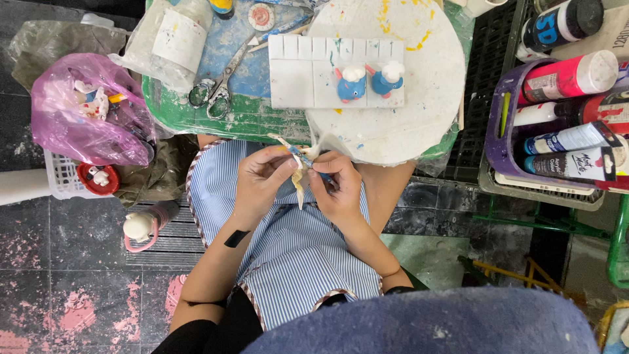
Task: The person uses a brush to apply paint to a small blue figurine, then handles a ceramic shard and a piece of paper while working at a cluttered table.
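A small pale figurine point(301, 176) is held over the lap, just below the table point(196, 111) edge, and a thin blue-handled brush point(306, 159) is laid against its upper part. The figurine appears mostly unpainted — cream all over, with only a trace of yellow near the top — so the painting seems barely begun on this piece. Two blue figurines point(369, 81) with white tops stand finished-looking on a white palette point(295, 78), which suggests that part of the batch is done and this piece is left.

The figurine is pinched from the left by the left hand point(261, 178), its fingers point(282, 165) closed on the upper end, while the lower end hangs free between both hands. The brush is gripped by the right hand point(335, 187), fingers curled shut around the handle; the tip is hidden at the figurine, so contact cannot be told for certain.

Further out, scissors point(219, 88) lie on the table left of the palette, which rests partly on a round white board point(419, 98) spotted with yellow. A pink bag point(78, 111) of small things sits to the left, and paint bottles point(570, 111) are stacked in a purple basket point(495, 141) to the right — well apart from the hands.
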